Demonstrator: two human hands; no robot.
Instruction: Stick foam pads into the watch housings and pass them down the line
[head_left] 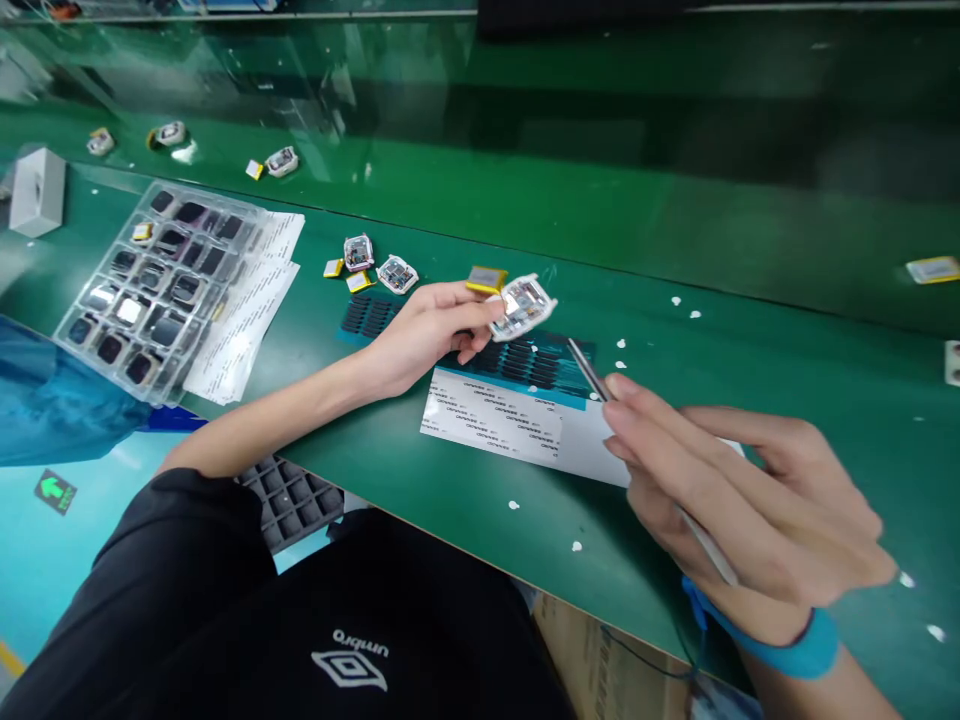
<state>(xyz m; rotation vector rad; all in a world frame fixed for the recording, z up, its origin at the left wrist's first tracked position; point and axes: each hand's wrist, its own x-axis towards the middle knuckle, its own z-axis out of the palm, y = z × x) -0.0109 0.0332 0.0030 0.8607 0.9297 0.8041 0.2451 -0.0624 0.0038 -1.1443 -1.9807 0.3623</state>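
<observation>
Your left hand [427,335] pinches a small white module [523,305] over the label sheet [510,420] on the desk [750,330]. Your right hand [742,500] grips tweezers [589,370], their rear largely hidden by your fingers.

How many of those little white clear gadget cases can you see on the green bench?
6. One is in the left hand, case; two lie just behind it; three sit far left. The tray may hide more.
</observation>
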